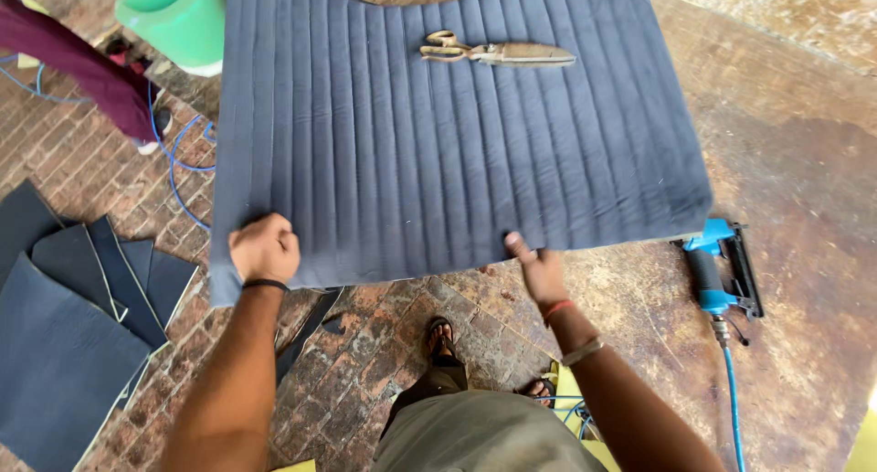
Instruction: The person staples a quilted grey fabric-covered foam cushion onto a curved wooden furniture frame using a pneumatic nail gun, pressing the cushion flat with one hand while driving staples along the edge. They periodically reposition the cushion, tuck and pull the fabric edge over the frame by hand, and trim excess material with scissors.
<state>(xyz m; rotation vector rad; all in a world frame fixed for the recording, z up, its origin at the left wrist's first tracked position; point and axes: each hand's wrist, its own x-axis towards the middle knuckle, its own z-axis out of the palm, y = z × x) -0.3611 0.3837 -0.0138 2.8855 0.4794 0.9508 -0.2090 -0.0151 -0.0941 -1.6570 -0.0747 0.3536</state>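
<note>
A large dark blue-grey quilted fabric panel [438,143] with long stitched ribs lies spread over a worn brown table [795,198]. My left hand [264,248] is closed on the panel's near left edge, where it hangs past the table. My right hand [539,269] rests on the near edge further right, fingers bent, thumb on top of the fabric. A pair of old metal scissors [498,52] lies on the far part of the panel, away from both hands.
A blue pneumatic stapler [717,271] with a blue hose lies on the table right of the panel. Dark foam pieces [64,335] are stacked on the brick floor at left. A green bucket [178,15] and another person's leg [82,61] are at the far left.
</note>
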